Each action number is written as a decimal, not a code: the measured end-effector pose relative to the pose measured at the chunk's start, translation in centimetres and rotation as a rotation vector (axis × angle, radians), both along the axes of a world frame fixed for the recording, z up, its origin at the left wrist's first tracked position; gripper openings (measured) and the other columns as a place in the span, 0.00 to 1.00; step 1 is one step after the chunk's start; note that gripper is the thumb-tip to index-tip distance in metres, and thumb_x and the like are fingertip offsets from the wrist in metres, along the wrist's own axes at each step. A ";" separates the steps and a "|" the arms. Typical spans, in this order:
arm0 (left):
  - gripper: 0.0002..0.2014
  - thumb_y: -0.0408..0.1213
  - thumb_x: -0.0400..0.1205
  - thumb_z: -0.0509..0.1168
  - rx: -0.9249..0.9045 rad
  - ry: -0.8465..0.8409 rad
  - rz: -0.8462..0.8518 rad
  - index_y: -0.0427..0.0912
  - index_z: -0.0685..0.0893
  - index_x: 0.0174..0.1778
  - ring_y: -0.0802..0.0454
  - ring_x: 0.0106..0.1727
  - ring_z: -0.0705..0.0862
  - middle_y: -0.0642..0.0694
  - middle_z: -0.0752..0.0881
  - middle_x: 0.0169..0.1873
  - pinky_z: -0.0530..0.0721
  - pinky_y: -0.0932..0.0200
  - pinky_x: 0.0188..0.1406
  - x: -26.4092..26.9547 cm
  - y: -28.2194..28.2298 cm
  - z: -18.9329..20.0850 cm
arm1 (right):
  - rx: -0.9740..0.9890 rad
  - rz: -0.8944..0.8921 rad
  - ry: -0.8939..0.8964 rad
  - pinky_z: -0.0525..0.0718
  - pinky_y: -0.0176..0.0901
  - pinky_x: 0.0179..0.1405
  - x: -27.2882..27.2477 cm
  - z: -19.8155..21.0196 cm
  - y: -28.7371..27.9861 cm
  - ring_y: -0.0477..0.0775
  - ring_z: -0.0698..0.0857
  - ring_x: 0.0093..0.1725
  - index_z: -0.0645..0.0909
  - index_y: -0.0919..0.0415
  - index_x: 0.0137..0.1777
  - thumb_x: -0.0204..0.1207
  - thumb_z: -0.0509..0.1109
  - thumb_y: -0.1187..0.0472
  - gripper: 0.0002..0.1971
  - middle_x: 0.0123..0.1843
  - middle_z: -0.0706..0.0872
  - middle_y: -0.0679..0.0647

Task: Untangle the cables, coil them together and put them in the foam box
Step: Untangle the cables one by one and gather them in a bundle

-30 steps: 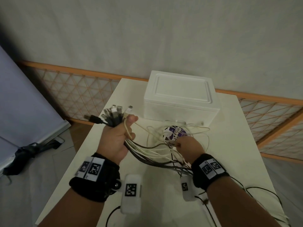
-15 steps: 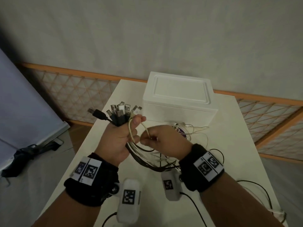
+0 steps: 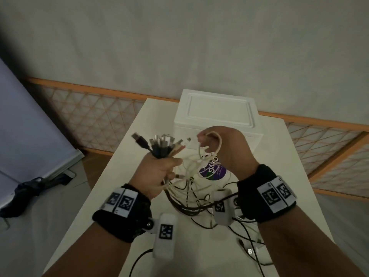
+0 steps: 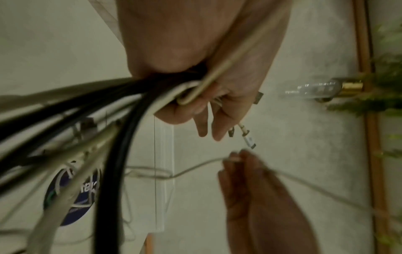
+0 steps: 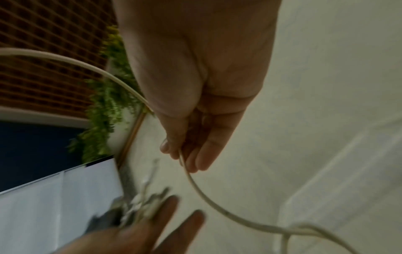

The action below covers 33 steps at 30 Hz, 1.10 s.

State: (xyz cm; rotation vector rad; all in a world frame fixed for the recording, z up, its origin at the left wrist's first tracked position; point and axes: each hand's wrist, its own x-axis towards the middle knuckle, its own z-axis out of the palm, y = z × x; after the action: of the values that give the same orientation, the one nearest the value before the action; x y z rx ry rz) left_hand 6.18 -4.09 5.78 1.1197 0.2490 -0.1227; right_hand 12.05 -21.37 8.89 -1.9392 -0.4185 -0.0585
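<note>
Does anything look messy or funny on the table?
Yes. Below the left hand, the cables hang in a snarl of black and white loops over the table. The foam box they belong in has its lid on. Nothing looks broken.

A pale grey wall [image 3: 199, 47] is filling the back. An orange lattice fence [image 3: 89, 114] is running along its foot behind the white bench [image 3: 299, 176]. Dim light is falling on the grey floor [image 3: 50, 216].
</note>
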 end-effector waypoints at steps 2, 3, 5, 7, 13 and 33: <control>0.10 0.21 0.78 0.68 0.155 -0.032 -0.062 0.39 0.88 0.48 0.62 0.18 0.73 0.50 0.87 0.36 0.70 0.67 0.16 0.3 -1.5 -0.3 | 0.098 0.051 0.016 0.84 0.42 0.38 -1.1 1.2 0.8 0.49 0.87 0.37 0.87 0.71 0.45 0.76 0.70 0.73 0.05 0.37 0.88 0.55; 0.08 0.24 0.78 0.70 0.228 -0.059 -0.107 0.41 0.90 0.47 0.61 0.19 0.72 0.50 0.86 0.32 0.70 0.66 0.17 0.6 -2.0 -0.5 | 0.161 0.057 0.027 0.83 0.37 0.36 -1.5 1.6 1.0 0.44 0.86 0.34 0.87 0.74 0.45 0.75 0.69 0.75 0.05 0.35 0.87 0.55; 0.08 0.28 0.77 0.72 0.350 -0.072 -0.170 0.46 0.90 0.40 0.60 0.20 0.70 0.52 0.83 0.27 0.69 0.64 0.19 1.1 -2.6 -1.1 | 0.209 0.013 -0.019 0.83 0.33 0.36 -1.9 2.4 1.1 0.40 0.85 0.33 0.87 0.72 0.44 0.75 0.70 0.73 0.04 0.35 0.86 0.52; 0.08 0.30 0.77 0.72 0.477 -0.038 -0.152 0.47 0.87 0.35 0.60 0.19 0.70 0.56 0.78 0.19 0.69 0.64 0.22 1.8 -2.9 -2.0 | 0.208 -0.050 -0.107 0.84 0.39 0.41 -2.2 3.0 1.0 0.46 0.85 0.36 0.87 0.66 0.43 0.76 0.69 0.71 0.05 0.35 0.86 0.49; 0.12 0.36 0.77 0.69 1.151 -0.031 -0.413 0.40 0.75 0.29 0.53 0.30 0.76 0.48 0.78 0.27 0.71 0.60 0.33 2.9 -3.9 -6.0 | 0.579 -0.128 0.083 0.84 0.49 0.40 -2.6 5.4 0.7 0.61 0.86 0.35 0.79 0.59 0.36 0.78 0.62 0.67 0.10 0.35 0.87 0.59; 0.23 0.54 0.80 0.68 1.055 0.381 -0.095 0.33 0.86 0.36 0.39 0.42 0.87 0.37 0.88 0.34 0.81 0.54 0.41 3.7 6.2 -13.5 | -0.671 -0.444 -0.953 0.77 0.56 0.39 -2.3 5.7 -7.6 0.64 0.81 0.37 0.91 0.58 0.40 0.71 0.77 0.50 0.11 0.38 0.87 0.57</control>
State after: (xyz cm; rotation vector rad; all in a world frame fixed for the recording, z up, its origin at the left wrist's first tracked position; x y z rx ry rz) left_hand 9.83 2.07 -7.70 2.1599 0.6423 -0.3099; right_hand 9.77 -28.92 14.59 -2.5430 -0.6637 -1.3084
